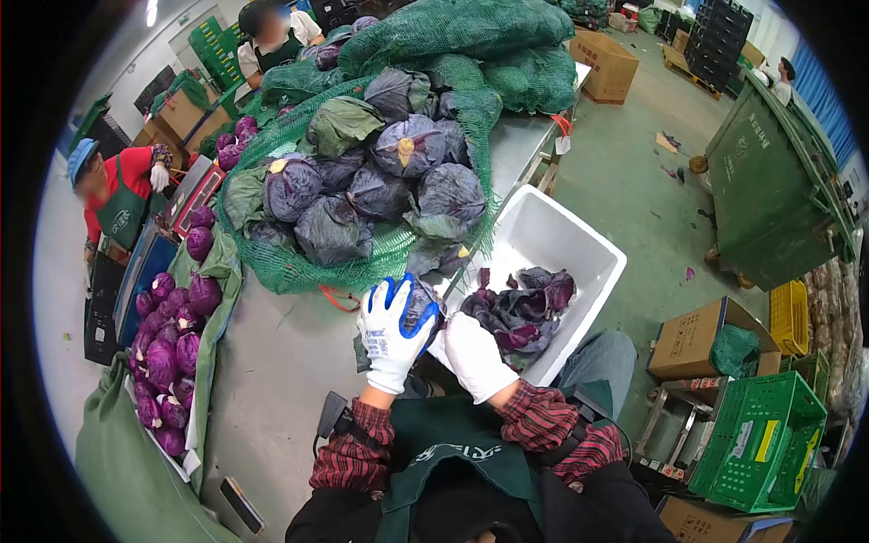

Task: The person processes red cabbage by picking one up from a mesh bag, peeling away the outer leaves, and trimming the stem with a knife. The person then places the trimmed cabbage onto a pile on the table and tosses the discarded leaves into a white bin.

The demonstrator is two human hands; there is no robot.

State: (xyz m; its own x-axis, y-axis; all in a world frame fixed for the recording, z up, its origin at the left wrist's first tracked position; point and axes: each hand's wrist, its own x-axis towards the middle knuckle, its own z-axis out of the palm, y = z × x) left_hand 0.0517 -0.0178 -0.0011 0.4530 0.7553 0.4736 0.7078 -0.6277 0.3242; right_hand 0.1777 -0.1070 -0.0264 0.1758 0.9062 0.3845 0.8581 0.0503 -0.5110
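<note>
My left hand [391, 328], in a white glove with blue-coated fingers, grips a dark red cabbage [419, 306] at the table's front edge. Close against the right side of that cabbage is my right hand [477, 357], in a white glove. Its fingers are curled, and whatever they hold is hidden from me. Just beyond, an open green mesh sack [362, 264] spills several red cabbages [412, 146] with dark outer leaves. At my right, a white foam box [588, 288] contains loose purple leaves [534, 303].
Peeled purple cabbages [163, 357] fill a cloth-lined container on the left. A phone-like object [242, 504] lies on the metal table [262, 380]. Co-workers [122, 195] stand at the far left and back. A green wheeled bin [769, 172], cartons [711, 339] and a green crate [760, 443] stand right.
</note>
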